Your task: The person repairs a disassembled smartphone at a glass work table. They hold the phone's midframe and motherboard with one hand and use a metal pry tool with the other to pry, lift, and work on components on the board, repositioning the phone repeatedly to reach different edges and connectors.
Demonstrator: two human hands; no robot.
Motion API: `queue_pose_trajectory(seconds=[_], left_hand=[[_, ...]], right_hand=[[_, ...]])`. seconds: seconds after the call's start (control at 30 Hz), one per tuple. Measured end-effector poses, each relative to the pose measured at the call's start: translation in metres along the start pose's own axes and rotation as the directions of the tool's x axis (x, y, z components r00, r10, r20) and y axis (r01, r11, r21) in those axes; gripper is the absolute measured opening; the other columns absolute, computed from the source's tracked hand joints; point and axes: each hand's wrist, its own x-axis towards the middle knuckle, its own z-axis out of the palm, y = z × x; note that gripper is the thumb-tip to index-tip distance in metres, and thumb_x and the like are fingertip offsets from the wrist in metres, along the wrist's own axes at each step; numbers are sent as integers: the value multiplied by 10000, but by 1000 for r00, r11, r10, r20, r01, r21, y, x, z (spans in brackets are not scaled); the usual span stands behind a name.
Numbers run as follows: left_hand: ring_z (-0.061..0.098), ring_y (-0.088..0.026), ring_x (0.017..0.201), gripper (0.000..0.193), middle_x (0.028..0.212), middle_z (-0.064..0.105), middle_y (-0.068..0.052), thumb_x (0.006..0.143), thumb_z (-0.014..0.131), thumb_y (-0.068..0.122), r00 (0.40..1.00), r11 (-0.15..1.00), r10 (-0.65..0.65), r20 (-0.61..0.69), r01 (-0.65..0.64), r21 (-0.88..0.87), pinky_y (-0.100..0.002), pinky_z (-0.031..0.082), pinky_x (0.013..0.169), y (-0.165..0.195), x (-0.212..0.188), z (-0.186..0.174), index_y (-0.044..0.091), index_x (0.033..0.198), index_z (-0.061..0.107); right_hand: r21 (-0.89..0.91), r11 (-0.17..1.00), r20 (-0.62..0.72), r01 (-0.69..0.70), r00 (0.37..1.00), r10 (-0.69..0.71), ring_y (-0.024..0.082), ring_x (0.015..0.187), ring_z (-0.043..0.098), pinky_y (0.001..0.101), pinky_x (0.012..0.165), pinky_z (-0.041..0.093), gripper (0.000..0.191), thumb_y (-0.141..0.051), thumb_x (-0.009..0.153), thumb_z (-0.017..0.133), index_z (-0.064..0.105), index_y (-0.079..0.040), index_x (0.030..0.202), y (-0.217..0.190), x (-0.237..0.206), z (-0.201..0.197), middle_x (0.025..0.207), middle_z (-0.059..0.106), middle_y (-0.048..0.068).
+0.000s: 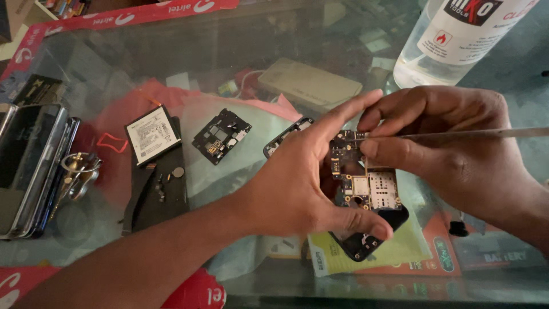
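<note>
While the left hand [297, 189] clamps the opened phone [366, 200] above the glass table [257, 46], circuit board upward, the right hand [452, 143] pinches thin metal tweezers [486, 133] closed-fingered at the board's top edge — steadied for fine work — with the loose battery [152, 134] lying well apart.

Both forearms are bare, no sleeves showing; 2 hands with short-trimmed nails on the fingers [374, 230]

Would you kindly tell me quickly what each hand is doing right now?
Left hand: closed around the opened phone, holding it up.
Right hand: closed, pinching thin metal tweezers at the phone's circuit board.
</note>
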Motion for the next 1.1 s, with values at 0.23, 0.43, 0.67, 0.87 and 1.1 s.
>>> queue_pose_trajectory(seconds=[0.23,0.43,0.67,0.87,1.1], left_hand=[[669,-117,1158,1243,1392,643,-155,748,954,337,1000,1000,-17,-16,17,25,-276,596,1006,0,1,-1,20,1690,207],[682,-108,1128,1227,1354,673,-154,753,945,302,1000,997,-16,-5,16,71,-279,603,981,1,2,-3,35,1691,201],[695,-91,1032,1227,1229,722,-123,730,918,235,998,996,-54,13,53,78,-280,615,915,1,3,-1,84,1699,180],[673,-80,1013,1228,1200,723,-108,730,902,195,999,998,-41,27,40,48,-272,613,905,1,1,1,84,1704,163],[678,-85,1009,1244,1200,732,-124,724,907,216,999,996,-51,17,50,71,-272,610,910,2,3,-1,85,1712,161]], right_hand=[[12,997,51,82,995,-83,148,894,784,305,792,648,42,12,846,769,748,2,880,0,0,-3,1030,782,113],[33,999,56,37,998,-39,162,858,771,303,763,673,39,21,855,772,732,20,852,2,-1,-4,989,775,132],[-17,984,103,176,979,-174,154,829,761,286,710,672,64,32,834,790,741,9,801,5,0,-7,961,763,118],[50,982,110,180,977,-185,142,858,747,280,760,670,71,45,822,773,740,-12,797,8,1,-9,955,745,99],[78,989,121,123,984,-132,155,844,737,294,710,678,65,55,805,773,745,1,782,7,0,-8,992,732,108]])
